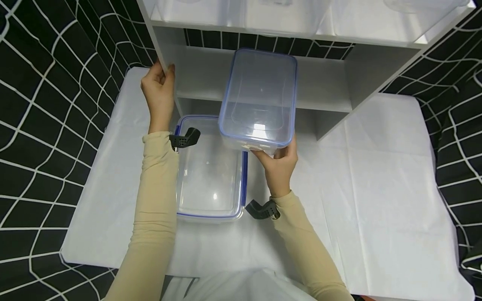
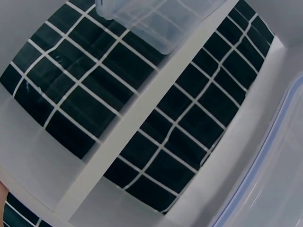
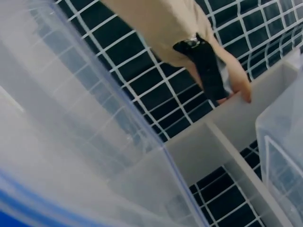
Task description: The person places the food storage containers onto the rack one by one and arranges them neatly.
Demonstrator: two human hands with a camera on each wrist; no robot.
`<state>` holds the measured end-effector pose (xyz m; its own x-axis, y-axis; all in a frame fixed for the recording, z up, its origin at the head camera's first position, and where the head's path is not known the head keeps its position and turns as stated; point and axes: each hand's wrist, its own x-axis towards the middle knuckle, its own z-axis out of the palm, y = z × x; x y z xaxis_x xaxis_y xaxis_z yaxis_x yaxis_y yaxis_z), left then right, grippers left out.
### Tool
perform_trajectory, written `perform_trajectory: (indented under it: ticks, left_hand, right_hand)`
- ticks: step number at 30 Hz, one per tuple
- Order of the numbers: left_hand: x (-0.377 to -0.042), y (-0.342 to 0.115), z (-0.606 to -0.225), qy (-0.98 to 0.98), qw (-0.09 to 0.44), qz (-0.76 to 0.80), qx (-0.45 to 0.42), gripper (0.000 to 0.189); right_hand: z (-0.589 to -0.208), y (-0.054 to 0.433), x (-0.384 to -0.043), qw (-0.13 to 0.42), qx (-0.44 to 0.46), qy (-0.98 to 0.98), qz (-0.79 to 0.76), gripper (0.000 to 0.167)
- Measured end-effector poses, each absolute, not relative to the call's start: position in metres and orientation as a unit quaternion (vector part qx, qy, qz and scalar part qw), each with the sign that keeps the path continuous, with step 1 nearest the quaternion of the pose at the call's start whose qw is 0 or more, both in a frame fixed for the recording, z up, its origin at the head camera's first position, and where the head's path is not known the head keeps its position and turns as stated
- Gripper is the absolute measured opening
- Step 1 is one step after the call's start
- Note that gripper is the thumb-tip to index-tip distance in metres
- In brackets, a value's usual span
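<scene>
Fingers of the right hand [image 1: 280, 170] hold a clear, rectangular, blue-rimmed plastic box [image 1: 260, 96] at the mouth of the white, open shelf unit [image 1: 324, 81], whose left panel [image 1: 169, 44] the left hand [image 1: 158, 94] grips. I judge this a shelving step; next I'd want a level inward slide.

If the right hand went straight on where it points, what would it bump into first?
The right hand meets the lidded box it holds; past that, perhaps the middle shelf, though depth is unclear.

white-gridded black walls [image 1: 41, 133]; white cloth-covered table [image 1: 395, 217], faint creases
</scene>
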<state>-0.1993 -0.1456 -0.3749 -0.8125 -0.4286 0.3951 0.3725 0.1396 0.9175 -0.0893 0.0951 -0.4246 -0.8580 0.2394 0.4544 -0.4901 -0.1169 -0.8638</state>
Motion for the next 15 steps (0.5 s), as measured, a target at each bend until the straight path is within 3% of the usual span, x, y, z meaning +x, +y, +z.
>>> perform_trajectory:
  ticks: [7,15]
  left_hand:
    - [-0.201,-0.146,-0.374,-0.691,0.290,-0.662,0.038,0.024]
    - [-0.200,-0.146,-0.373,-0.688,0.278,-0.669,0.045,0.025]
  right_hand:
    - [-0.412,0.095,-0.098,0.216,0.096,-0.656,0.717,0.087]
    - [-0.393,0.106,-0.091,0.120,0.072,-0.706,0.694,0.087]
